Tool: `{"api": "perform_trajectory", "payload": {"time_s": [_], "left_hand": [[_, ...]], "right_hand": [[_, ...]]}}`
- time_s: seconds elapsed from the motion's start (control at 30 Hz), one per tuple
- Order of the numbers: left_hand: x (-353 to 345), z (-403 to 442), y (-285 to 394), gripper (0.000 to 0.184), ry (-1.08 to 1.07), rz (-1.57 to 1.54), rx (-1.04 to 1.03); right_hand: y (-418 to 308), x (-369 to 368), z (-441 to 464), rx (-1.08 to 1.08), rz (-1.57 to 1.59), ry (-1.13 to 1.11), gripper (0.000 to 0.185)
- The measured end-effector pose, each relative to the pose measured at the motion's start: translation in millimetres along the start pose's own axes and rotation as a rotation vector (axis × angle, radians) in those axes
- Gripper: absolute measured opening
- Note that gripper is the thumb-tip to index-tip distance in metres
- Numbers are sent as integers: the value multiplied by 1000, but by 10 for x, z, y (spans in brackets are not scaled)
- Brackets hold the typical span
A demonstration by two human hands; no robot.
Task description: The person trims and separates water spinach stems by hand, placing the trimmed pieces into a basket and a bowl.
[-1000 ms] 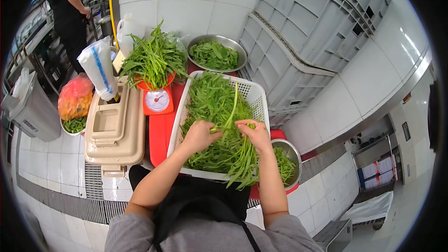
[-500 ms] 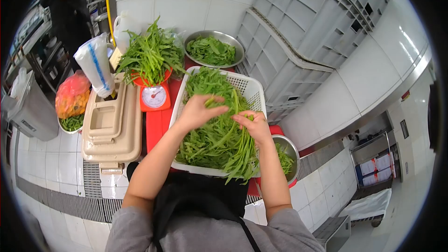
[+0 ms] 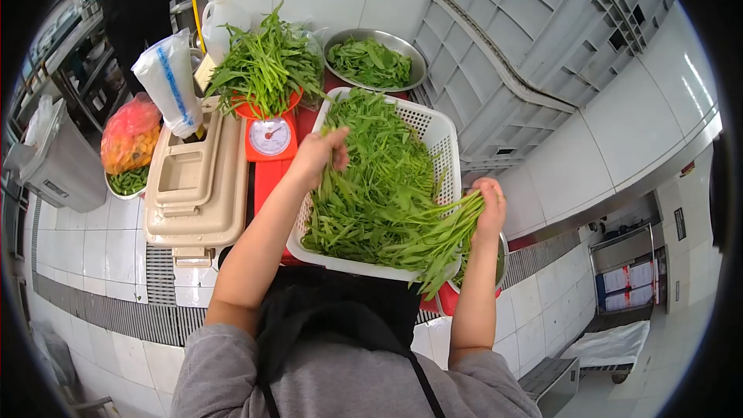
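Note:
A white perforated basket (image 3: 445,135) full of leafy greens (image 3: 371,178) stands in front of me. My right hand (image 3: 489,205) is closed round the stems of a bunch of greens (image 3: 433,236), whose leaves trail over the basket's right front part. At the basket's left edge is my left hand (image 3: 323,156), its fingers curled among some leaves; what it grips is partly hidden. Behind the left hand, a red dial scale (image 3: 270,138) bears a heap of long-stemmed greens (image 3: 267,70). A metal bowl (image 3: 501,263) sits partly hidden behind my right hand and forearm.
Left of the scale is a beige lidded box (image 3: 197,213) with a plastic-wrapped roll (image 3: 169,85). Another metal bowl (image 3: 418,70) of leaves stands behind the basket. Grey crates (image 3: 495,70) are stacked at the back right. A person (image 3: 135,8) stands at the back left.
My right hand has moved right with the bunch, away from my left hand. My left hand has shifted to the basket's left edge. The whole view has shifted slightly.

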State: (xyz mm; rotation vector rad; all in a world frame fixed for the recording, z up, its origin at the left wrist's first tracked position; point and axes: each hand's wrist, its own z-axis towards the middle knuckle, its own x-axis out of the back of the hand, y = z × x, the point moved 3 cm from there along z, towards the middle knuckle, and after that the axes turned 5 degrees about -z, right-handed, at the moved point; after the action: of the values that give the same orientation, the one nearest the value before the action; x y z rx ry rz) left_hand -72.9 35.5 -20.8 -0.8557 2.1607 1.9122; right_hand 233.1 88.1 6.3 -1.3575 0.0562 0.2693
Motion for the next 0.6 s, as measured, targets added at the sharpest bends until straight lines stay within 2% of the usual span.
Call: {"api": "perform_trajectory", "payload": {"time_s": [0.03, 0.13, 0.17, 0.27, 0.3, 0.37, 0.47, 0.57, 0.6], "left_hand": [[40, 56, -113, 26, 27, 96, 45], [-23, 82, -323, 23, -35, 557, -168], [-30, 144, -422, 22, -135, 893, -320], [-271, 189, -819, 21, -390, 1511, -527], [-277, 247, -999, 21, -441, 1630, -459], [-294, 369, -1263, 21, -539, 1866, -328], [-330, 261, -924, 22, -500, 1572, -521], [-420, 126, -431, 21, -420, 1131, -206], [-424, 119, -391, 21, -406, 948, -193]], "right_hand": [[0, 65, 34, -6, -4, 40, 12], [-137, 185, 101, 109, -101, 192, 16], [-192, 197, 108, 74, -40, 192, 19], [-254, 304, 167, 40, 244, 208, 21], [-263, 357, 205, 75, 284, 109, 26], [-365, 322, 125, 98, 204, 122, 25], [-381, 444, 46, 118, 41, 122, 18], [-342, 334, 35, 6, -118, 134, 10], [-317, 231, 24, -50, -167, 136, 9]]}}
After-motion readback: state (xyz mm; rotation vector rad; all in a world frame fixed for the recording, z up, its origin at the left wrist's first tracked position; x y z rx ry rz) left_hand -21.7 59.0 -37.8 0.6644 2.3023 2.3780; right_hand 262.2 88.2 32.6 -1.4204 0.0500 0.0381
